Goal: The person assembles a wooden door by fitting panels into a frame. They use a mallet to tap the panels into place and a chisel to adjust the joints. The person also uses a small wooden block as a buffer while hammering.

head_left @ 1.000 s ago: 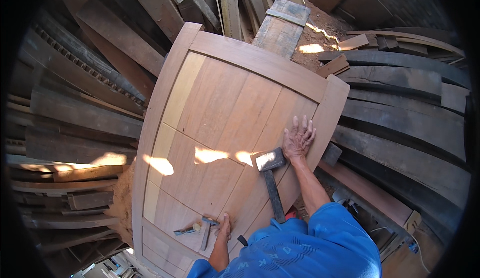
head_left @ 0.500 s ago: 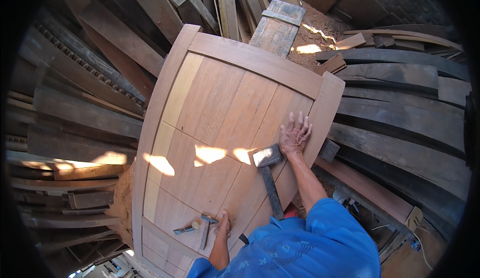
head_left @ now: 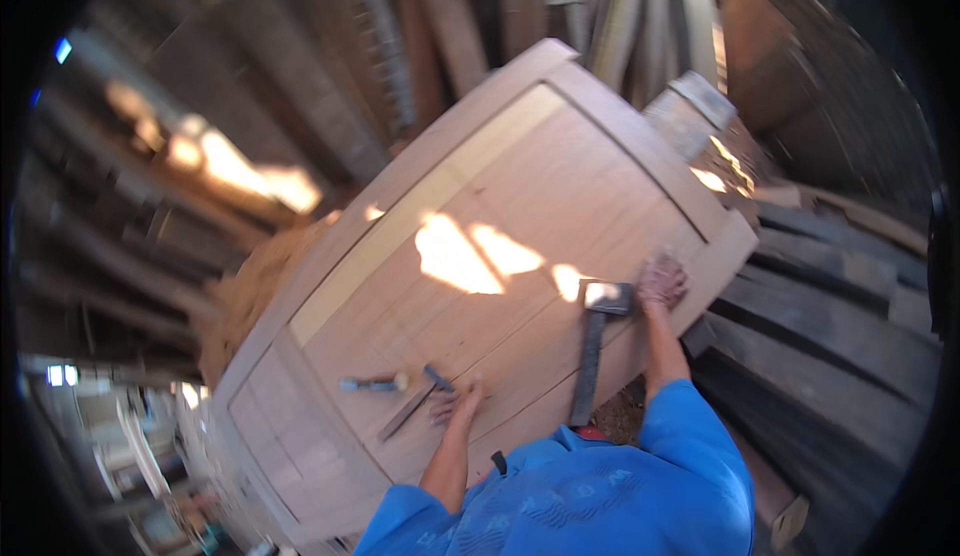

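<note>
A pale, panelled wooden door (head_left: 500, 246) lies flat; the left hand (head_left: 452, 403) and right hand (head_left: 662, 281) rest on it, fingers released, grasping nothing, a hammer (head_left: 592, 346) between.

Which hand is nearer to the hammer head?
Right. The right hand lies just beside the hammer head; the left hand rests farther down the door, near a chisel.

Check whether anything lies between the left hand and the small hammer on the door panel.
Nothing visible blocks it. The left hand rests on the wooden door right beside the hammer, whose head is next to the fingers. A chisel lies farther left, beyond the hammer, not between them.
</note>
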A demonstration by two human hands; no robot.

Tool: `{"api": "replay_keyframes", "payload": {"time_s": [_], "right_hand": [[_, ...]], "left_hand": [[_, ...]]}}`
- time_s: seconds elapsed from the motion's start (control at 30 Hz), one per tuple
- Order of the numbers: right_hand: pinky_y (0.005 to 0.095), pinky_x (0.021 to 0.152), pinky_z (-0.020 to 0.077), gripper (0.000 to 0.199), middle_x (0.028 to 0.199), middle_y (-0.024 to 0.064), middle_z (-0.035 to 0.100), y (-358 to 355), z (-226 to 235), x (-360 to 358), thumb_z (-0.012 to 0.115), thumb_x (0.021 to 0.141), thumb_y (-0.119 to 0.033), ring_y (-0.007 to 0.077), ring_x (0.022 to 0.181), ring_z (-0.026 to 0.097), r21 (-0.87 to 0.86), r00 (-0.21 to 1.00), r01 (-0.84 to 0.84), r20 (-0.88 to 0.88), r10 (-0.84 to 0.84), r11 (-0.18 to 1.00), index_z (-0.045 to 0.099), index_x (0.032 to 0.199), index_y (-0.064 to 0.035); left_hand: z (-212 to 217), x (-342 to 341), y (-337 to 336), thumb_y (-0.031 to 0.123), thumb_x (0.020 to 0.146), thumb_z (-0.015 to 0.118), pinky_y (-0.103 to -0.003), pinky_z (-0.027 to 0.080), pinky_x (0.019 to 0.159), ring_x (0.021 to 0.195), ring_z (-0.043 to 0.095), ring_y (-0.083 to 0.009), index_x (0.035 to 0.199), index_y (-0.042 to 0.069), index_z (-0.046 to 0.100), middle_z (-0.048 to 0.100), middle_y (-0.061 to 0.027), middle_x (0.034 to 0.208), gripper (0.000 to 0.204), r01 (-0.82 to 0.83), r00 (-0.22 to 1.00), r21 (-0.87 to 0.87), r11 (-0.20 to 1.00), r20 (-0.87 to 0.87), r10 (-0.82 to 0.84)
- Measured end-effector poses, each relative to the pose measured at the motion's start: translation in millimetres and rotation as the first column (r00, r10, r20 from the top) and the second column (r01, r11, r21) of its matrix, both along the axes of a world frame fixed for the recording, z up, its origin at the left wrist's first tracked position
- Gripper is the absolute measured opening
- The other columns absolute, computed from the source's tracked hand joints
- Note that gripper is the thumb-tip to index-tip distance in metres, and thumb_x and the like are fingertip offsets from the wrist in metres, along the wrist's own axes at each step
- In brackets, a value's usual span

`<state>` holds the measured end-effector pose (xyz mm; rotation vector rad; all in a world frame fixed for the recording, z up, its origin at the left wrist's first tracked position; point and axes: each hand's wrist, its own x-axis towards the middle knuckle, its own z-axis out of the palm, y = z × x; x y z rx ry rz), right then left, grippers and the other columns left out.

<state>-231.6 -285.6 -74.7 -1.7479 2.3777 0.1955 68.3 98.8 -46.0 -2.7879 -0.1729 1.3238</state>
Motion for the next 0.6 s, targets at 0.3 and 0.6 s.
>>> {"api": "replay_keyframes", "payload": {"time_s": [0.3, 0.6], "right_hand": [[0.0564, 0.107, 0.0427, 0.079, 0.147, 0.0277, 0.049, 67, 29, 3, 0.058, 0.096, -0.058, 0.0486, 0.131, 0.051, 0.042, 0.904, -0.297, 0.334, 0.266, 0.954, 0.045, 0.148, -0.0006], [0.0523, 0.111, 0.0425, 0.096, 0.149, 0.0329, 0.043, 179, 38, 60, 0.071, 0.089, -0.041, 0.0462, 0.134, 0.049, -0.011, 0.904, -0.42, 0.091, 0.419, 0.908, 0.021, 0.156, 0.0082]], "left_hand": [[71, -1, -14, 0.071, 0.074, 0.077, -0.08, -0.013, 0.108, 0.142, -0.031, -0.0641, 0.162, 0.008, -0.019, -0.028, -0.0439, 0.156, 0.144, -0.056, 0.997, -0.178, 0.982, -0.055, 0.047], [38, -72, 157, 0.054, 0.074, 0.079, -0.065, -0.006, 0.122, 0.153, -0.013, -0.0542, 0.164, 0.004, 0.013, -0.006, -0.0332, 0.168, 0.122, 0.735, 0.666, -0.509, 0.449, 0.414, -0.621]]}}
